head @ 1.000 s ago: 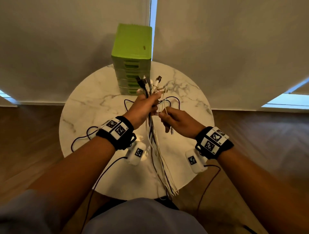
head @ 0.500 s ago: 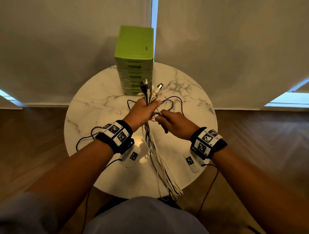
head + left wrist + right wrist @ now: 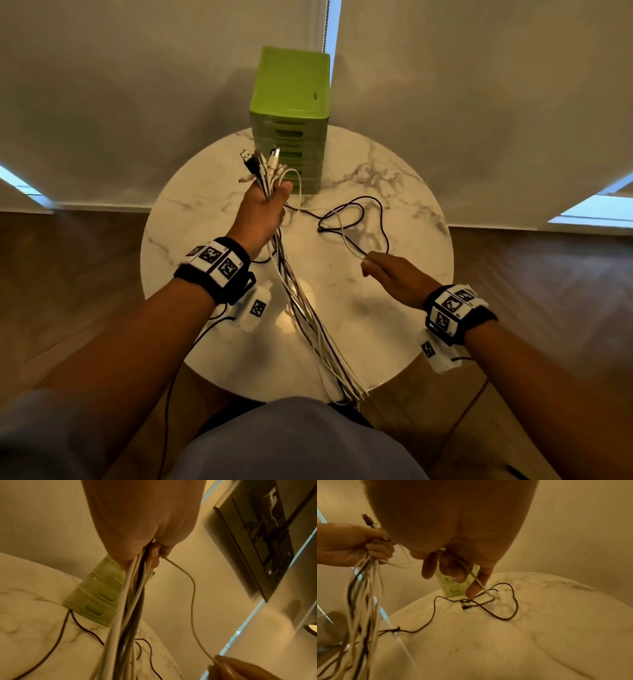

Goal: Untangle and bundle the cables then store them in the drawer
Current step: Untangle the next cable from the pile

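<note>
My left hand [image 3: 263,209] [image 3: 359,545] grips a bunch of white and black cables [image 3: 308,308] [image 3: 126,608] [image 3: 361,601] upright above the round marble table [image 3: 394,342], plugs sticking up past the fist and the long ends trailing off the near edge. My right hand [image 3: 387,274] [image 3: 453,566] pinches one thin white cable [image 3: 346,236] [image 3: 193,595] [image 3: 479,584], drawn out to the right of the bunch. A loose black cable [image 3: 363,212] [image 3: 501,601] lies looped on the table between the hands. The green drawer unit [image 3: 291,113] [image 3: 97,599] stands at the table's far edge, all drawers closed.
Pale blinds hang close behind the drawer unit. Wooden floor surrounds the table. Thin black leads run from the wrist cameras along the left of the table [image 3: 205,329]. My lap [image 3: 291,442] sits against the near edge.
My right hand has moved right and toward me, away from the left hand, pulling a white cable out of the bunch. The left hand has lifted and tilted the bunch to the left.
</note>
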